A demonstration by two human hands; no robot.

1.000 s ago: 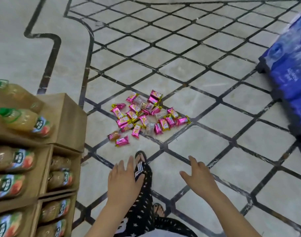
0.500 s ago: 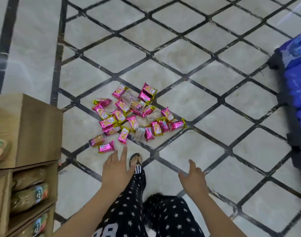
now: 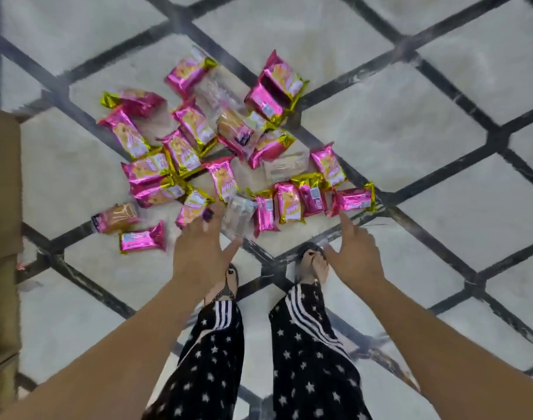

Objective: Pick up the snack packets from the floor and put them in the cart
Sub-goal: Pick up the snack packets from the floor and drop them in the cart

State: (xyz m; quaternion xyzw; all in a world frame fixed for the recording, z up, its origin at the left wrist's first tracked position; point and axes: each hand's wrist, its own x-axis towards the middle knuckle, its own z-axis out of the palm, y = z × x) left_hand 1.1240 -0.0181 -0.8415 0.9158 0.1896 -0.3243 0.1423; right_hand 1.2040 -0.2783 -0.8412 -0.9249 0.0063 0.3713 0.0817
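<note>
Marble flooring (image 3: pixel 395 137) crossed by dark diagonal lines fills the view, and the snack packets (image 3: pixel 195 128) are seen scattered on it in one loose pink-and-gold heap just ahead of two sandalled feet (image 3: pixel 312 265). Compared with half a second ago, the heap is seen much larger and nearer, the wooden shelf unit (image 3: pixel 1 183) is reduced to a strip at the left edge, and the blue packs are lost from view. From this the body is judged to have been bent down. The left hand (image 3: pixel 198 253) has been carried to the heap's near edge, its blurred fingers spread over a packet with nothing gripped. The right hand (image 3: pixel 356 256) is likewise unclenched, its forefinger stretched towards the rightmost packet (image 3: pixel 353 200). No packet is lifted yet and the cart is not shown, but the first grasp is judged imminent.
</note>
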